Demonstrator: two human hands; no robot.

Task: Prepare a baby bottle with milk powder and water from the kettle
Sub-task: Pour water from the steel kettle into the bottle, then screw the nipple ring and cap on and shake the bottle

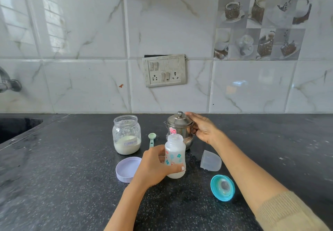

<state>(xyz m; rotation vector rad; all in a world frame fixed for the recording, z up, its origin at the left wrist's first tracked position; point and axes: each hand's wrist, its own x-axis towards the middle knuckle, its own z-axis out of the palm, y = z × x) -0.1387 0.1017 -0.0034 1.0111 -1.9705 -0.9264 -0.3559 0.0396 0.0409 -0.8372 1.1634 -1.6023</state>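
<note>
The left hand point(153, 165) holds the upright bottle point(175, 156) just in front of the kettle point(180, 129), whose handle the right hand point(201, 129) grips.

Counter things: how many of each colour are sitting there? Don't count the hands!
Clear or see-through: 3, the powder jar, the baby bottle, the clear cap
Silver: 1, the kettle
Purple: 1, the jar lid
Light green: 1, the scoop
Teal: 1, the nipple ring
Total: 7
</note>
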